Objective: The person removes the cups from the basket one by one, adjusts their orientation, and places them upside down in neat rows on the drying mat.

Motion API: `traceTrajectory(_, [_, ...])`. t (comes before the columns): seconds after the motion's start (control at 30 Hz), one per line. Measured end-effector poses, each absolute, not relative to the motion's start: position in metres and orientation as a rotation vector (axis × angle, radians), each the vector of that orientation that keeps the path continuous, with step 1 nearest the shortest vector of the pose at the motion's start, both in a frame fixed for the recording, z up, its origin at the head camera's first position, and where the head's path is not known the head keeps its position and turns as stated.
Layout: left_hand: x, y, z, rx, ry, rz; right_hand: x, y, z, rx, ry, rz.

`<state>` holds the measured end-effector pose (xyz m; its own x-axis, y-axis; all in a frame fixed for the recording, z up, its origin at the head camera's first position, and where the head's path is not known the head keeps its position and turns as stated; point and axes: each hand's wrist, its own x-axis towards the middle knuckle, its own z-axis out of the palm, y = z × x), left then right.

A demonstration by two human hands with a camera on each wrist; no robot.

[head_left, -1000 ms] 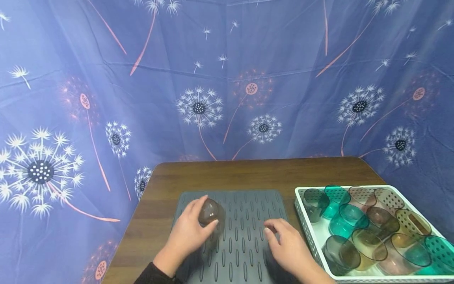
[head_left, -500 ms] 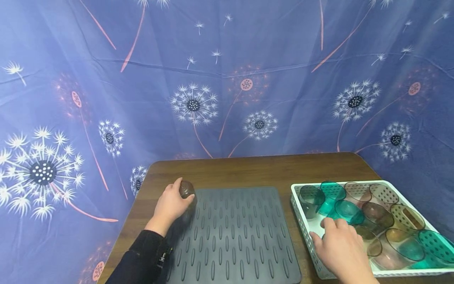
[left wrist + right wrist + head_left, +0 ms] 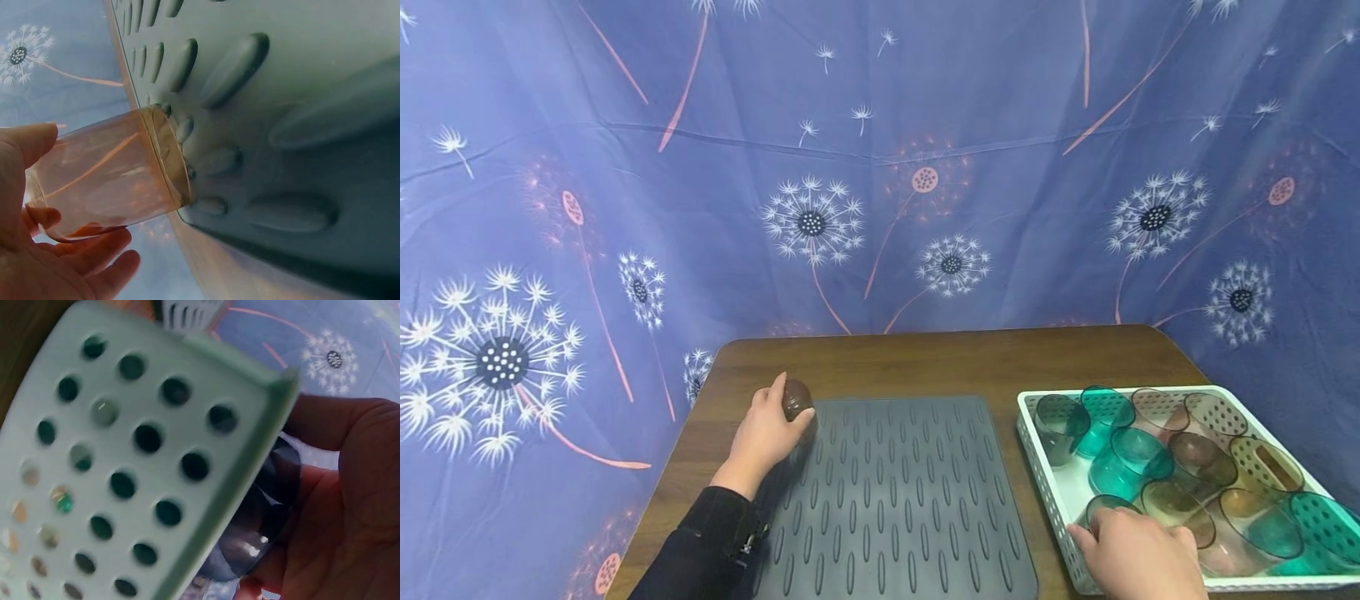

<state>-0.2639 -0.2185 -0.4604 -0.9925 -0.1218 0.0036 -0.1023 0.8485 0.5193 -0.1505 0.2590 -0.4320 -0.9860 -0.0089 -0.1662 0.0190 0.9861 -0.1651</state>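
Note:
At the far left corner of the grey ribbed mat (image 3: 895, 492), my left hand (image 3: 767, 433) grips a clear brownish-pink drinking glass (image 3: 797, 398). The left wrist view shows thumb and fingers around one end of this glass (image 3: 103, 175), its other end against the mat. My right hand (image 3: 1138, 550) reaches over the near left corner of the white perforated basket (image 3: 1051, 492). There it holds a dark grey drinking glass (image 3: 1108, 503), which it mostly covers in the head view. In the right wrist view, the dark glass (image 3: 250, 531) lies between thumb and fingers, partly behind the basket wall.
Several other glasses stand in the basket, among them a teal glass (image 3: 1123, 467), a brown glass (image 3: 1202, 458) and an amber glass (image 3: 1176, 508). The wooden table (image 3: 925, 362) shows around the mat. A blue dandelion-print cloth (image 3: 1037, 167) hangs behind.
My left hand moved the brownish-pink glass left and back, to the mat's far left corner. My right hand went from above the mat to the basket and took hold of the dark grey glass.

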Motion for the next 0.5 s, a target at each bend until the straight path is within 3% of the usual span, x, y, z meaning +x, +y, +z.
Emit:
traceTrajectory(0.23, [-0.254,-0.208,-0.461,0.172,-2.849,-0.92,-0.152,0.259,-0.428,0.01,3.025,-0.24])
traceTrajectory(0.5, [-0.213,-0.178,-0.45,0.022,-2.628,-0.99,-0.15,0.27,-0.397,-0.044,3.196,-0.424])
